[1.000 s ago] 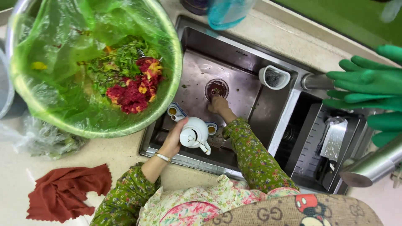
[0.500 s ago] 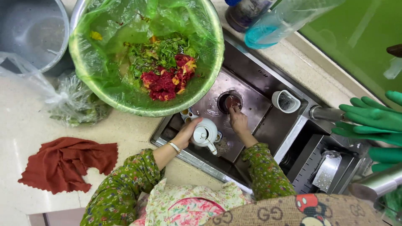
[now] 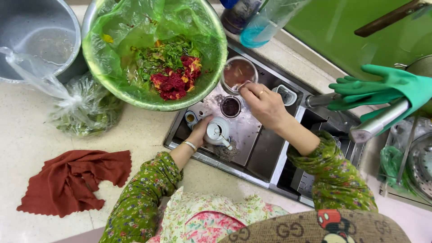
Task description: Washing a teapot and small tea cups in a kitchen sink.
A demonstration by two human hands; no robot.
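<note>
Head view looks straight down on a steel sink (image 3: pixel 263 148) set in a pale counter. At the sink's 9 o'clock side, the left hand (image 3: pixel 199 132) is curled around a small white teapot (image 3: pixel 218 133), fingers closed on its body, with the spout pointing toward 5 o'clock over a clump of wet tea leaves (image 3: pixel 225 152) on the sink floor. A bracelet sits on that wrist. The right hand (image 3: pixel 263 104), wearing a ring, reaches toward 11 o'clock; its fingers are pinched together on the edge of a round strainer (image 3: pixel 238 73) that it holds above the sink's far end. Just at 7 o'clock from those fingertips lies the open drain hole (image 3: pixel 231 107), dark inside, between the two hands. A small white cup (image 3: pixel 285 94) rests at the right hand's 2 o'clock, near the sink wall. Overhanging the sink's 10 o'clock corner is a big bowl (image 3: pixel 155 54) lined with a green plastic bag and holding green and red scraps. A rust-red cloth (image 3: pixel 72 177) lies on the counter at 8 o'clock, well apart from the sink. Green rubber gloves (image 3: pixel 382 87) hang over the tap (image 3: pixel 360 114) at 3 o'clock.
</note>
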